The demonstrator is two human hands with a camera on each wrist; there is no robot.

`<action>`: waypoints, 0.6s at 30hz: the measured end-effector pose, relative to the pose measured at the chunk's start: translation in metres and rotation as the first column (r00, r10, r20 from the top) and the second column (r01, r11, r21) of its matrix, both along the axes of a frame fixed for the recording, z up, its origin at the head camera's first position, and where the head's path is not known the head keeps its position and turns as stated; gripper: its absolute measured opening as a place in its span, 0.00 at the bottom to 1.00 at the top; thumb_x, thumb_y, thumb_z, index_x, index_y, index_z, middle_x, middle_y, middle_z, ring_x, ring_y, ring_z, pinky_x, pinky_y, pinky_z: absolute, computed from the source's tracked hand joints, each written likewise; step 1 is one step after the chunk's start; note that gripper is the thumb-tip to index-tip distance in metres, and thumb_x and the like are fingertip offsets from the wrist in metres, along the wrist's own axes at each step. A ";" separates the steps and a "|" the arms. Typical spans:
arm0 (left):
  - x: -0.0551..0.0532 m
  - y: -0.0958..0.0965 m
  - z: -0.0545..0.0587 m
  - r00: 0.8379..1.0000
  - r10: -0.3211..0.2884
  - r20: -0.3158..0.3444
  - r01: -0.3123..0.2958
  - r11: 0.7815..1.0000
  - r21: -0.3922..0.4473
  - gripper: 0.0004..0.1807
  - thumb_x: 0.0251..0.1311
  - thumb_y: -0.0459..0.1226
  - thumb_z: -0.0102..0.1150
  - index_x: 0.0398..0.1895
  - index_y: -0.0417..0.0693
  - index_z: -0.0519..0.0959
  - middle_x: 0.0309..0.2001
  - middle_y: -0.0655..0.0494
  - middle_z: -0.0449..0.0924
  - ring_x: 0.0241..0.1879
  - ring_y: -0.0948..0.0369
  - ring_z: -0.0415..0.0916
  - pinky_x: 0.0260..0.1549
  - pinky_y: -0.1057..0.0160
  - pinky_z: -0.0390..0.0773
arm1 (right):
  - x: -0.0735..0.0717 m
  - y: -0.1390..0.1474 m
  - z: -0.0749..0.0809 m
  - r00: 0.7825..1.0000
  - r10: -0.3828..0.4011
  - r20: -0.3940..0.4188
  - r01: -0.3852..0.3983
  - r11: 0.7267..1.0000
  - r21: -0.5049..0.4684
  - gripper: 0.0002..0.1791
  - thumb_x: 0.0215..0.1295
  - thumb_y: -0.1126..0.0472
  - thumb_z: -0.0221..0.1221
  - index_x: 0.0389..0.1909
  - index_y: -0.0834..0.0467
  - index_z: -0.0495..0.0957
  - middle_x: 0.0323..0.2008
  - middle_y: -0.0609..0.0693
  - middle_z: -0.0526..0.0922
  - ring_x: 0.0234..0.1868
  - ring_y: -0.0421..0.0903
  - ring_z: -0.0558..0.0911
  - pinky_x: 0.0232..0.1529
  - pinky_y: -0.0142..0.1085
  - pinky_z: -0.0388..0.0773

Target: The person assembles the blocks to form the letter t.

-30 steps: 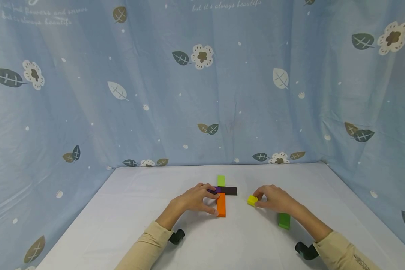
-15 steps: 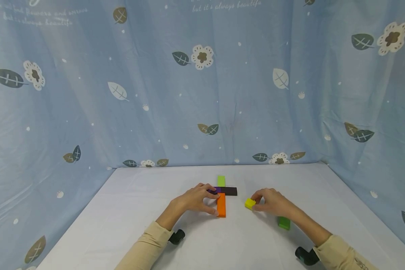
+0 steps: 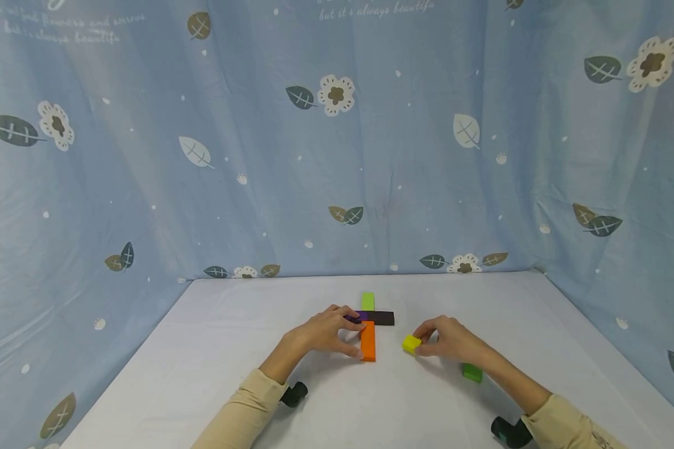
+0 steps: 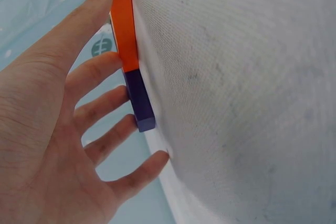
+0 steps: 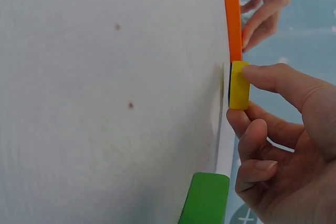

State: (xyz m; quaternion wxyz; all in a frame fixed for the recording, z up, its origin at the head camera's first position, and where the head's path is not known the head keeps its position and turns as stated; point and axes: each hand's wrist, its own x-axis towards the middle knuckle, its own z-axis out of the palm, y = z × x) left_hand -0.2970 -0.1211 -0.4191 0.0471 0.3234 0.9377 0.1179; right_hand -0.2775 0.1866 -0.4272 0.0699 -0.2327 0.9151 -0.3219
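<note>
An orange block (image 3: 367,342) lies on the white table, and my left hand (image 3: 327,332) rests its thumb and index finger along its left side, near the two ends. Its other fingers are spread, some touching the purple block (image 4: 138,98) beyond. My right hand (image 3: 450,338) pinches a small yellow block (image 5: 240,85) between thumb and fingertip, its other fingers loosely curled. The yellow block is to the right of the orange one, apparently just off the table. A black block (image 3: 380,318) and a light green block (image 3: 368,302) adjoin the far end of the orange block.
A green block (image 3: 472,373) lies under the right forearm. A blue patterned curtain (image 3: 337,156) hangs behind and along both sides of the white table (image 3: 230,337). Dark wrist cameras (image 3: 294,394) sit below both wrists.
My right hand has carried the yellow block a short way left and toward me, nearer the orange block. My left hand and the joined blocks have stayed in place.
</note>
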 end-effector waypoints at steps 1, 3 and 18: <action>0.000 0.000 0.000 1.000 0.000 0.000 0.000 1.000 0.001 0.37 0.49 0.63 0.68 0.63 0.62 0.77 0.67 0.57 0.69 0.64 0.55 0.65 0.60 0.50 0.73 | 0.000 0.000 0.000 1.000 0.002 0.004 -0.002 1.000 -0.002 0.17 0.54 0.57 0.70 0.44 0.61 0.84 0.33 0.46 0.84 0.35 0.44 0.76 0.32 0.28 0.72; 0.000 0.000 0.000 1.000 0.000 -0.002 0.000 1.000 0.001 0.38 0.49 0.63 0.68 0.63 0.61 0.77 0.67 0.56 0.69 0.64 0.55 0.65 0.60 0.50 0.73 | 0.001 -0.001 -0.001 1.000 0.002 0.011 -0.002 1.000 -0.005 0.17 0.54 0.57 0.70 0.43 0.61 0.85 0.33 0.45 0.83 0.35 0.44 0.76 0.31 0.28 0.72; 0.000 0.000 -0.001 1.000 -0.003 -0.007 0.003 1.000 -0.013 0.37 0.49 0.63 0.67 0.63 0.63 0.77 0.67 0.58 0.69 0.64 0.56 0.65 0.60 0.49 0.73 | 0.009 -0.009 0.000 0.999 0.030 0.040 -0.027 0.998 -0.061 0.18 0.52 0.57 0.71 0.43 0.61 0.85 0.33 0.46 0.84 0.35 0.45 0.76 0.29 0.28 0.73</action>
